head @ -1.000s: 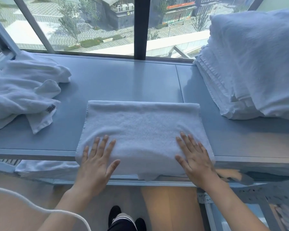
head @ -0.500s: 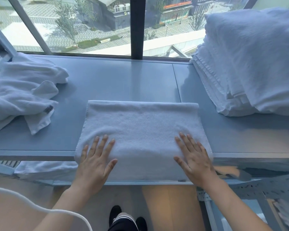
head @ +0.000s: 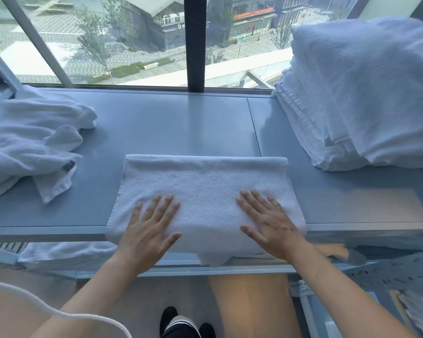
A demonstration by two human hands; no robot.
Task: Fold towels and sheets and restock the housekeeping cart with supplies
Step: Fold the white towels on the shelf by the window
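White crumpled linen [head: 32, 145] lies at far left of grey table [head: 171, 128], w/ a small dark label on one corner. Folded towel [head: 205, 191] sits centre, near edge hanging over table's front lip. Left hand [head: 148, 230] lies flat on towel's near-left part, fingers straight & spread, gripping nothing. Right hand [head: 270, 224] likewise flat on near-right part. Stack of folded towels [head: 359, 93] stands at far right.
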